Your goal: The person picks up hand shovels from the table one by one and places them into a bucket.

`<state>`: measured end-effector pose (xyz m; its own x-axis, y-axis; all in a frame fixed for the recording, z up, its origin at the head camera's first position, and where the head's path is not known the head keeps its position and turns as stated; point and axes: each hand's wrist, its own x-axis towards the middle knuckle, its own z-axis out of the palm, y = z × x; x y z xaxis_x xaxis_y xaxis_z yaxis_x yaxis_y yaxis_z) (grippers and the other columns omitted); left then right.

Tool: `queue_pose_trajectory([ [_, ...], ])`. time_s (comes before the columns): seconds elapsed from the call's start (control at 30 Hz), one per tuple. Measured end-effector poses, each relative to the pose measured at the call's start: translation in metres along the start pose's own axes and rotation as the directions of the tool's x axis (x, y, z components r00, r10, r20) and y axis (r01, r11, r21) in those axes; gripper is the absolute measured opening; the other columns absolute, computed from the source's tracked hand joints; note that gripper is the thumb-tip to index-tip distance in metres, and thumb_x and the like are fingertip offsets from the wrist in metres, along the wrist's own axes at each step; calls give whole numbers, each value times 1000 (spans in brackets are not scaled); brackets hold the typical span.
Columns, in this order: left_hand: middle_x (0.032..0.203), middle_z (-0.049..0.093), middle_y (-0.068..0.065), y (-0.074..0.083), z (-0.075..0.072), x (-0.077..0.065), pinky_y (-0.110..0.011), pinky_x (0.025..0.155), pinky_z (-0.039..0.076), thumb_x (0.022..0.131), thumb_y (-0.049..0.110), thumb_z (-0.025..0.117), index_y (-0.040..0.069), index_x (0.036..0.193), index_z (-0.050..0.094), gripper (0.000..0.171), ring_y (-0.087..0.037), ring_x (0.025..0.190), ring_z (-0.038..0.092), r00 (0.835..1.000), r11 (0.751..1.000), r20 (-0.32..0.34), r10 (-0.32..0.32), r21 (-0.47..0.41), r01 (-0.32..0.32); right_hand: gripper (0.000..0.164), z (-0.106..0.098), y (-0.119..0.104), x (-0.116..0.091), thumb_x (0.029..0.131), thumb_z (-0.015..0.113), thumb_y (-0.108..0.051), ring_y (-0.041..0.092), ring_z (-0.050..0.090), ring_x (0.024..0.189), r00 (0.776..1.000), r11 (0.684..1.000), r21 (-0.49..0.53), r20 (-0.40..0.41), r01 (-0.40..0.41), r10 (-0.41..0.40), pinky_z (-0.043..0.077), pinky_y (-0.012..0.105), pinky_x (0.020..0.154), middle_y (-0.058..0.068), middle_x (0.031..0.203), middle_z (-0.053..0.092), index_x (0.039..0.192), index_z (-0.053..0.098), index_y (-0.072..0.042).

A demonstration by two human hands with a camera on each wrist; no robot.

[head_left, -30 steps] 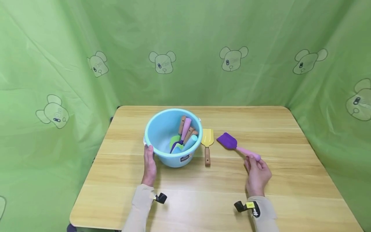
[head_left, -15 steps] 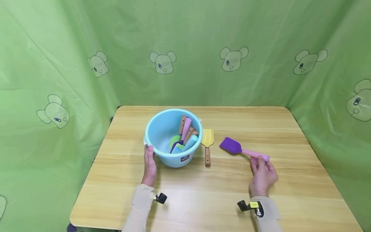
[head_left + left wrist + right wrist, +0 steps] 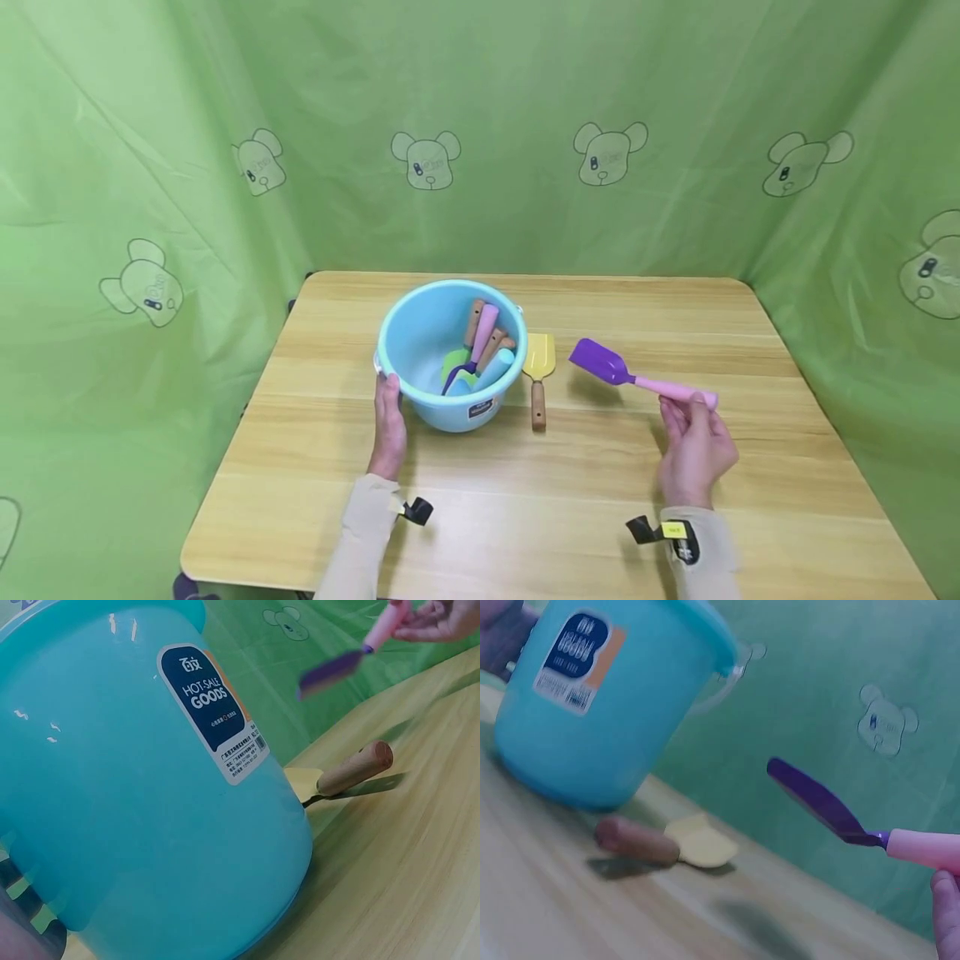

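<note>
My right hand [image 3: 696,454] pinches the pink handle of a purple-bladed shovel [image 3: 602,362] near its end. The shovel is held clear of the table, with its blade pointing left and its shadow below, as the right wrist view also shows. My left hand [image 3: 388,429] rests with straight fingers against the near left side of a light blue bucket [image 3: 401,354]. Inside the bucket lean several small tools with brown, pink and blue handles, among them a pink-handled one [image 3: 486,323]. A yellow shovel [image 3: 539,354] with a wooden handle lies just right of the bucket.
The wooden table [image 3: 300,500] has rounded corners. A green curtain [image 3: 510,225] printed with bear heads hangs behind it and along both sides. The bucket's white carrying handle [image 3: 720,694] hangs down in the right wrist view.
My right hand has moved to the right and lifted the purple-bladed shovel off the table, its blade swinging up. The left hand and the bucket stay in place.
</note>
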<state>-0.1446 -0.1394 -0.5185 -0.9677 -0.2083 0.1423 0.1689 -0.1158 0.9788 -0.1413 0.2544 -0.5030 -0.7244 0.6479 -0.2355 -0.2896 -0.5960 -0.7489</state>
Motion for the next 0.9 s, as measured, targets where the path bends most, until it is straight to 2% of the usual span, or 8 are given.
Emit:
queue_pose_trajectory([
  [0.23, 165, 36, -12, -2, -1, 1, -62, 129, 12, 108, 43, 28, 34, 165, 21, 58, -42, 152, 32, 1000, 1000, 2, 2, -3, -2, 32, 27, -14, -4, 92, 77, -9, 25, 78, 76, 992, 998, 32, 111, 53, -56, 64, 34, 79, 20, 88, 78, 114, 69, 13],
  [0.53, 166, 34, -12, -2, -2, 0, -64, 128, 12, 108, 46, 28, 38, 164, 21, 57, -42, 152, 32, 1000, 1000, 17, -19, -3, 19, 40, 73, -27, -21, 91, 79, -12, 26, 79, 75, 968, 996, 53, 236, 73, -84, 64, 36, 77, 22, 88, 78, 115, 67, 17],
  [0.73, 166, 35, -10, 0, -1, 0, -64, 128, 11, 108, 43, 27, 37, 164, 21, 56, -40, 152, 32, 1000, 1000, 13, -8, -2, 8, 35, 103, -20, -34, 93, 77, -13, 23, 79, 73, 944, 995, 43, 316, 87, -97, 64, 34, 75, 19, 86, 79, 112, 69, 15],
  [0.9, 165, 35, -16, 0, 0, 1, -65, 127, 12, 109, 40, 28, 34, 164, 23, 56, -45, 151, 32, 1000, 1000, 26, 4, -24, -4, 30, 120, -8, -45, 93, 76, -12, 21, 79, 73, 918, 994, 14, 382, 112, -109, 64, 34, 73, 16, 85, 79, 109, 71, 13],
])
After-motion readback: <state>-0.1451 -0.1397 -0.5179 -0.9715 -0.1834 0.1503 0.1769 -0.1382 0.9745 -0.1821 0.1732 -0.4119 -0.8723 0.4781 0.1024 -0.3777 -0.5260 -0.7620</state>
